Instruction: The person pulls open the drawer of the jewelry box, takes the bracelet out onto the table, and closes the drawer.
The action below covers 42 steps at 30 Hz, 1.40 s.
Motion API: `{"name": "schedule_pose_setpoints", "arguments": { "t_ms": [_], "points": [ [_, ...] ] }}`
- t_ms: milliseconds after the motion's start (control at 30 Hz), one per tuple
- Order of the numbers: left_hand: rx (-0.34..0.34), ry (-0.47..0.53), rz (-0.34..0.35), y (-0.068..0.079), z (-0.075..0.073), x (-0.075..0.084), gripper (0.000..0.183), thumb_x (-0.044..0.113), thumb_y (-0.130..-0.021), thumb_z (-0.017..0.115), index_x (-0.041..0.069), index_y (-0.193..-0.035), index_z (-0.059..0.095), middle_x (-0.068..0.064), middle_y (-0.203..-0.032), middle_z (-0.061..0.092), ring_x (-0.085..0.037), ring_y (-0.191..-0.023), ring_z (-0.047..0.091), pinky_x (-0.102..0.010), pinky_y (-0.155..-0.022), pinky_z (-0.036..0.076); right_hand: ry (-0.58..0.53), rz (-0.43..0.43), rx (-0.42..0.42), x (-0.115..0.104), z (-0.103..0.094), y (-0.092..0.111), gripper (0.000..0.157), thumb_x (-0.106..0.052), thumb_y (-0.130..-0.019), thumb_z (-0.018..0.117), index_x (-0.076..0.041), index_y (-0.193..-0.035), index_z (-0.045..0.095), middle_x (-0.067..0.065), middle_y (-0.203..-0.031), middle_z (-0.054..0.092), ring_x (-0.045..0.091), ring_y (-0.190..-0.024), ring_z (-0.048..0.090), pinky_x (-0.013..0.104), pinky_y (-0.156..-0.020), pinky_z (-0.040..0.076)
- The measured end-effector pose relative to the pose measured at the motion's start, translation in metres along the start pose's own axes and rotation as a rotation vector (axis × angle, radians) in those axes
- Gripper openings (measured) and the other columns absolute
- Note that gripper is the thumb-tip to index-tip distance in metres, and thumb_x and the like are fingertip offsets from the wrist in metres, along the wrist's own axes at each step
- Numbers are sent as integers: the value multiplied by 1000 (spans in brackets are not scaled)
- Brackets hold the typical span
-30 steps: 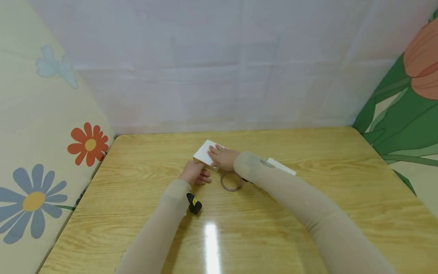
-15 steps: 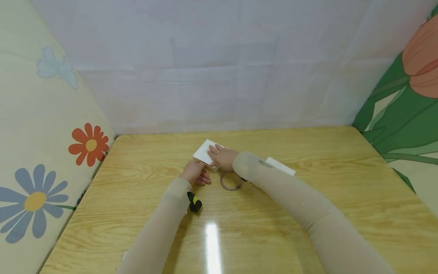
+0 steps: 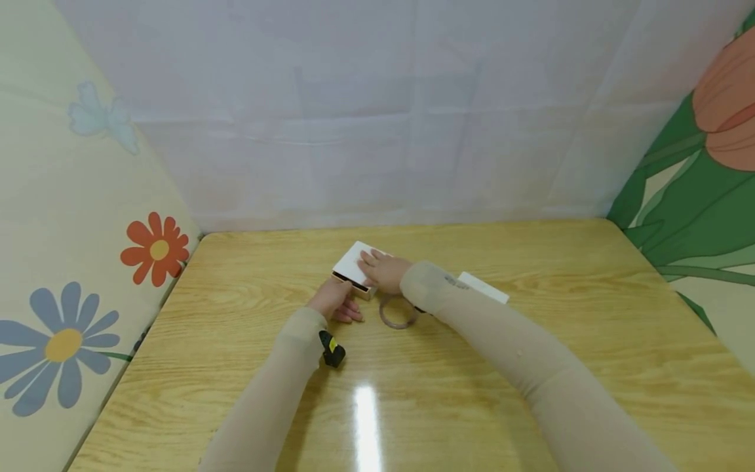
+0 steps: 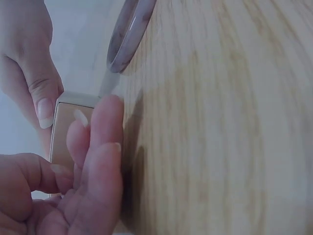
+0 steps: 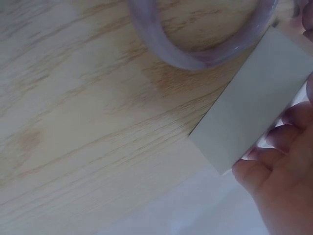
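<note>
A small white box (image 3: pixel 352 262) lies on the wooden table, with a dark slot showing along its front beneath the white top. My left hand (image 3: pixel 335 301) is at that front side; its thumb and forefinger pinch the box's brown inner tray (image 4: pixel 62 132), and the other fingers extend beside it. Across the white top my right hand (image 3: pixel 386 271) rests with fingers spread, its thumb near the front edge. A pale purple bangle (image 5: pixel 171 56) lies flat on the table just in front of the box, touched by neither hand.
A flat white piece (image 3: pixel 485 288) lies right of the box, partly hidden by the right sleeve. The table (image 3: pixel 448 393) reaches back to a pale cloth (image 3: pixel 377 131). A black wrist device (image 3: pixel 333 349) sits by the left cuff.
The left hand has moved slightly toward the person, and a dark slot has opened between the tray front and the white top. The right hand and bangle stay put.
</note>
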<state>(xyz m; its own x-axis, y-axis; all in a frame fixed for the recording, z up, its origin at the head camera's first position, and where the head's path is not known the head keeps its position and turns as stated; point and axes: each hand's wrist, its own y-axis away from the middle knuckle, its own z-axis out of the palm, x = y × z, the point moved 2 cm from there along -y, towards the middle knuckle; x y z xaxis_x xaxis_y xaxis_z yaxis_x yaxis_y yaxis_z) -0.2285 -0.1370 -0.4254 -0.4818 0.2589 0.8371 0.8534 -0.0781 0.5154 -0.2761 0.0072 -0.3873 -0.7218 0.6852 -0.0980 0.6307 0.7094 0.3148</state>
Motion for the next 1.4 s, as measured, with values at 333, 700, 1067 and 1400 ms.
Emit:
{"name": "schedule_pose_setpoints", "arguments": {
  "t_ms": [333, 700, 1067, 1400],
  "points": [
    [-2, -12, -18, -2, -2, -6, 19, 11, -100, 33, 4, -90, 48, -5, -64, 58, -12, -51, 65, -20, -44, 50, -6, 9, 0, 0, 4, 1, 57, -28, -109, 38, 1, -156, 26, 20, -164, 17, 39, -152, 16, 45, -125, 18],
    [4, -14, -34, -1, 0, -13, 22, 12, -101, 33, 4, -87, 48, -5, -62, 60, -12, -50, 65, -20, -44, 51, -22, 7, -26, -3, 5, 4, 56, -28, -110, 38, 1, -156, 26, 20, -165, 18, 40, -152, 17, 44, -125, 19],
    [1, -29, -10, -1, -4, -8, 18, 13, -101, 34, 5, -93, 48, -6, -64, 61, -13, -51, 65, -22, -45, 51, -6, 10, -29, 3, 3, -5, 58, -29, -109, 38, 0, -157, 24, 20, -165, 14, 39, -153, 14, 43, -126, 15],
    [-14, -32, -26, 0, -7, -5, 21, 13, -102, 32, 3, -94, 48, -6, -64, 62, -12, -52, 65, -21, -46, 51, 9, 6, -62, 7, 1, -11, 60, -31, -109, 39, -1, -158, 21, 20, -166, 11, 39, -153, 12, 42, -126, 14]
  ]
}}
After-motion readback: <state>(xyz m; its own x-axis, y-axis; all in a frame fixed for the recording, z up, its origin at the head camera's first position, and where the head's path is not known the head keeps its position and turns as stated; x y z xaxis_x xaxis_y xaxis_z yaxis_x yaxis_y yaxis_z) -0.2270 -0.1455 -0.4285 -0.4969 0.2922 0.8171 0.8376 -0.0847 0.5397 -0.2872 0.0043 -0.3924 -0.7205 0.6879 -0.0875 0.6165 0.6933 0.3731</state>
